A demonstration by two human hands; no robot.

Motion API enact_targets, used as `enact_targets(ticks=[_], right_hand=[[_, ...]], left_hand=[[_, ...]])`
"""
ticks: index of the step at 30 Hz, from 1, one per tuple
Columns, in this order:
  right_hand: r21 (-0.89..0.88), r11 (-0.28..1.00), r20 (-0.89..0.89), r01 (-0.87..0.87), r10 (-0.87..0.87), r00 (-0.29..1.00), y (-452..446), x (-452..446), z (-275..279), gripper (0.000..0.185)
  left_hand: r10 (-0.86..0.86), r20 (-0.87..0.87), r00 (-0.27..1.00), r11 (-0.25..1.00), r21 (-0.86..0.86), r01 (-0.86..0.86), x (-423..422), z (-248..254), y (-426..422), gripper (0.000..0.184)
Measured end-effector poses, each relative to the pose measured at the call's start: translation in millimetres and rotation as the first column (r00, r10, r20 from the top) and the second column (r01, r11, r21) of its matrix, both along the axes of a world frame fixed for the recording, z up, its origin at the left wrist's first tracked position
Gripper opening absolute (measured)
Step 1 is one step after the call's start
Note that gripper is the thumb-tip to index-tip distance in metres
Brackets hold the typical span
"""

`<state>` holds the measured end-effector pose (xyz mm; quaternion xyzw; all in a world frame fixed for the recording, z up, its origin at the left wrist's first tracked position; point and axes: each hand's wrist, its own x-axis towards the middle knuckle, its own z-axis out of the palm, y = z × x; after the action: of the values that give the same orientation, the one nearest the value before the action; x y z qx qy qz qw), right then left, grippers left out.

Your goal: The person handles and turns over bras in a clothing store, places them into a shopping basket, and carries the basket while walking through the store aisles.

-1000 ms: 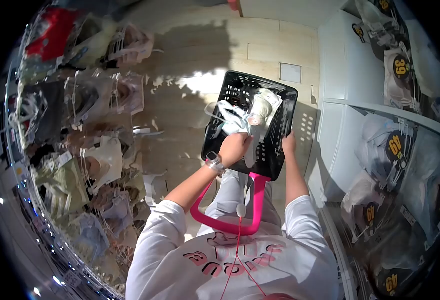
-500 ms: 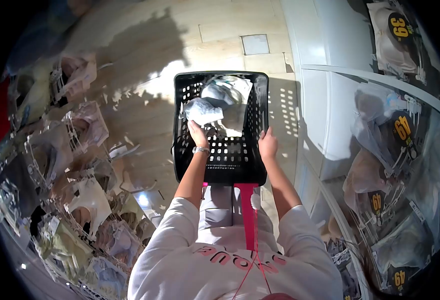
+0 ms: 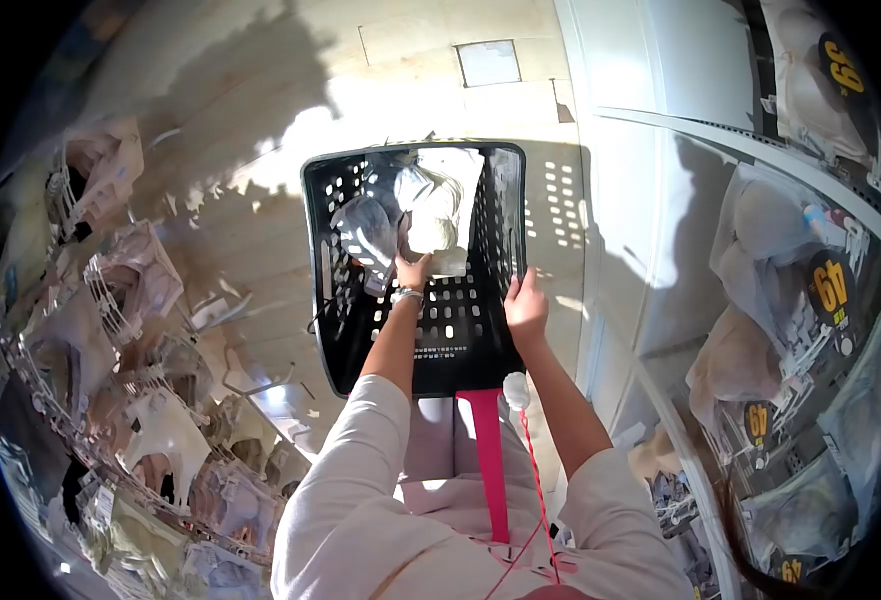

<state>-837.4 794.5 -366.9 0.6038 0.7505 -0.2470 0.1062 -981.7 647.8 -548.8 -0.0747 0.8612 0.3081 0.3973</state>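
Note:
A black perforated basket point(image 3: 415, 390) with a pink handle point(image 3: 485, 465) is in front of my body. My right hand point(image 3: 527, 308) grips its right rim. Inside the basket, my left hand point(image 3: 412, 270) touches the lower edge of a pale cream garment point(image 3: 432, 225), its fingers partly hidden by the cloth. A grey garment point(image 3: 365, 228) lies to the left of that hand, against the basket's far left part. White fabric or card is behind the cream piece, near the far rim.
Hanging garments point(image 3: 165, 440) fill a rack on the left. On the right, more garments point(image 3: 745, 365) hang with black and yellow number tags beside a white cabinet point(image 3: 625, 230). A pale tiled floor point(image 3: 390, 95) shows beyond the basket, and a red cord point(image 3: 537, 470) hangs over my shirt.
The basket has moved left and turned more upright, its handle now hanging toward me. My left hand has gone deeper into the basket, and the garments inside have shifted and spread.

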Motion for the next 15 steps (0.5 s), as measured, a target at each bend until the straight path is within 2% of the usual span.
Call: enact_targets(ticks=[1, 2, 5, 8, 9, 11, 13, 14, 15], right_hand=[[-0.033, 0.999, 0.013, 0.012, -0.011, 1.0, 2.8, -2.2, 0.3, 0.029], [-0.068, 0.998, 0.025, 0.019, -0.018, 1.0, 4.7, -4.0, 2.4, 0.029], [-0.064, 0.998, 0.018, 0.024, -0.023, 1.0, 6.3, -6.4, 4.1, 0.028], [-0.071, 0.997, 0.038, 0.029, -0.026, 0.999, 6.2, -7.8, 6.4, 0.028], [-0.072, 0.997, 0.04, 0.032, -0.029, 0.999, 6.9, -9.6, 6.4, 0.028], [-0.039, 0.999, 0.029, 0.022, -0.021, 0.999, 5.2, -9.3, 5.9, 0.028], [-0.019, 1.0, 0.03, 0.012, -0.012, 0.999, 7.3, -11.4, 9.5, 0.028], [-0.028, 0.999, 0.013, 0.018, -0.018, 1.0, 8.5, -12.6, 12.7, 0.027], [0.0, 1.0, -0.012, 0.01, -0.01, 1.0, 8.6, -11.4, 14.2, 0.029]], left_hand=[[-0.309, -0.109, 0.945, 0.951, -0.058, 0.305, -12.7, -2.7, 0.9, 0.095], [-0.275, 0.016, 0.961, 0.957, 0.094, 0.273, -22.5, -5.1, 4.3, 0.1], [-0.345, 0.08, 0.935, 0.938, 0.036, 0.343, -32.0, -21.6, 7.0, 0.1], [-0.365, 0.398, 0.842, 0.919, 0.008, 0.394, -41.4, -13.4, 17.1, 0.09], [-0.542, 0.268, 0.796, 0.838, 0.103, 0.536, -36.8, -13.5, 18.0, 0.061], [-0.54, 0.295, 0.788, 0.841, 0.148, 0.521, -17.1, -16.6, 15.9, 0.042], [-0.631, 0.194, 0.752, 0.775, 0.113, 0.621, -11.1, 33.6, 36.0, 0.038], [-0.64, 0.192, 0.744, 0.767, 0.208, 0.606, -12.9, 51.2, 42.6, 0.036], [-0.666, 0.102, 0.739, 0.743, 0.177, 0.646, -10.6, 68.2, 48.0, 0.031]])
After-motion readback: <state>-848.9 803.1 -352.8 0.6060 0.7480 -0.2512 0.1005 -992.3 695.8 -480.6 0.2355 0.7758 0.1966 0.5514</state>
